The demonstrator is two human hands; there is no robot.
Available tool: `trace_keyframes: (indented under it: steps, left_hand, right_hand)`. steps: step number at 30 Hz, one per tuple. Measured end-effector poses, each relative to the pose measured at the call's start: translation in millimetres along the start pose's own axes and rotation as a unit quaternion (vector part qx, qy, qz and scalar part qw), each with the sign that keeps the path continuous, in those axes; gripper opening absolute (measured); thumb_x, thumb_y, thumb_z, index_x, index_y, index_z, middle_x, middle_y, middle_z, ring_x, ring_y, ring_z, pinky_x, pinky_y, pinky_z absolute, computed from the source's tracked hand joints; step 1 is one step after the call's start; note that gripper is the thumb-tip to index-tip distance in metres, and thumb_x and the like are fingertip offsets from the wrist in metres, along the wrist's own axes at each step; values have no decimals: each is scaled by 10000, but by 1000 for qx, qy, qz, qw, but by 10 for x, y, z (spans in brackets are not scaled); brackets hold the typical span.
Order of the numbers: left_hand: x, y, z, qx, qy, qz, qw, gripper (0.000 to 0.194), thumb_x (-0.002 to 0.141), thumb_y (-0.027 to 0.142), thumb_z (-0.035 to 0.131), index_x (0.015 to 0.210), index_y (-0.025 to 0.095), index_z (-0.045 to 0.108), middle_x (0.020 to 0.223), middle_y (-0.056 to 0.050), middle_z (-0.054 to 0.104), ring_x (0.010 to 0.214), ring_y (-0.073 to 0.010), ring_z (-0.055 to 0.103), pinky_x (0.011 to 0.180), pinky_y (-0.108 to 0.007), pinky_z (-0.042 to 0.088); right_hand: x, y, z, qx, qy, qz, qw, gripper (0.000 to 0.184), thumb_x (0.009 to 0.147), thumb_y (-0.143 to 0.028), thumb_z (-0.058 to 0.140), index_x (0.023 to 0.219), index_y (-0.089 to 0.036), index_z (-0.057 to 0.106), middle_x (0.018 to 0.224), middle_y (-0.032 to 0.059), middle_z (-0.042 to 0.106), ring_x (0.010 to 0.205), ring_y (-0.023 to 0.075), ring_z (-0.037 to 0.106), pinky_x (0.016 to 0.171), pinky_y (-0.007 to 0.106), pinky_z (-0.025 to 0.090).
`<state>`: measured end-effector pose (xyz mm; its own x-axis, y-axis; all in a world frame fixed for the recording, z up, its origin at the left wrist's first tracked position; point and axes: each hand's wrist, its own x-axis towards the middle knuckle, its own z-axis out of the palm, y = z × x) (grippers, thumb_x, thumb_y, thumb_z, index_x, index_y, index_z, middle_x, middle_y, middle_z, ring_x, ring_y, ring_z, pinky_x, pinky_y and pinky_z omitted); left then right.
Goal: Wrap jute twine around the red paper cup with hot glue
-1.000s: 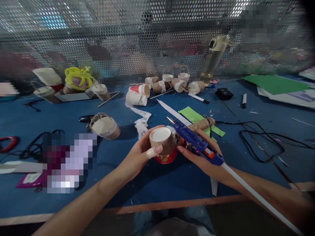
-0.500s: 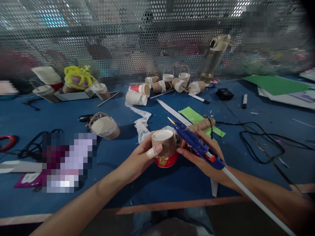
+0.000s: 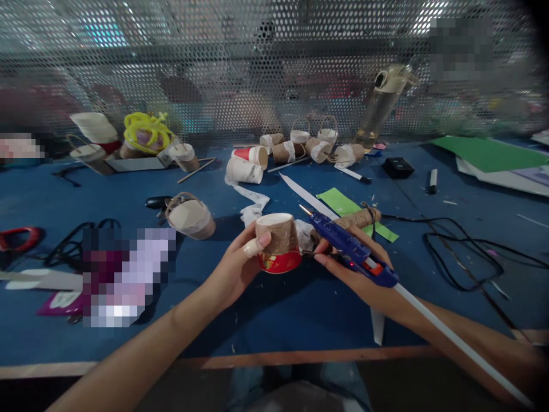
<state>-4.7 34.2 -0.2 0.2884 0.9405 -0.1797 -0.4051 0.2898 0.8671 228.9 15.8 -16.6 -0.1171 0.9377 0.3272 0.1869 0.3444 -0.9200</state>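
Observation:
A paper cup, red at its lower part and wrapped in brown twine above, is gripped by my left hand. Its narrower white end faces up, and my thumb, with a pale band on it, presses the twine. My right hand is closed around a blue hot glue gun, whose metal tip points up and to the left, beyond the cup. A long white glue stick trails from its back. Right behind the gun lies a spool of twine; white lace shows between cup and gun.
A twine-handled cup stands to the left. Several small lace-trimmed cups and stacked paper cups lie at the back, beside a tilted water bottle. Black cable loops across the right. A perforated metal screen rises behind.
My left hand has tipped the cup so more of its twine side shows, and the cup sits slightly farther from the right fingers. The whole view has shifted a little.

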Motion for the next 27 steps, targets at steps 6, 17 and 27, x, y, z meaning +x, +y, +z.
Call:
trace_keyframes:
  steps: [6,17,27]
  left_hand:
    - [5,7,23,-23,-5,5,1000,394,810,406,794,1134,182,779,1155,-114,788,1178,-362,686,1061,-476,509]
    - [-31,70,-4,-65,29,0,998,492,798,508,782,1171,189,747,1174,-104,783,1129,-340,713,973,-446,563]
    - [-16,59,-25,-101,-12,-6,995,415,842,416,767,1162,152,761,1158,-105,804,1024,-299,752,936,-399,581]
  right_hand:
    - [17,6,-28,-26,-9,7,1000,179,811,-252,825,950,-261,714,874,14,756,800,213,737,733,327,617]
    - [119,96,-79,-99,-33,37,994,142,855,-261,768,980,-231,708,875,5,746,812,208,721,700,308,560]
    - [154,-2,-275,-115,132,-89,980,98,860,-237,795,886,-262,705,916,25,778,894,242,746,903,413,587]
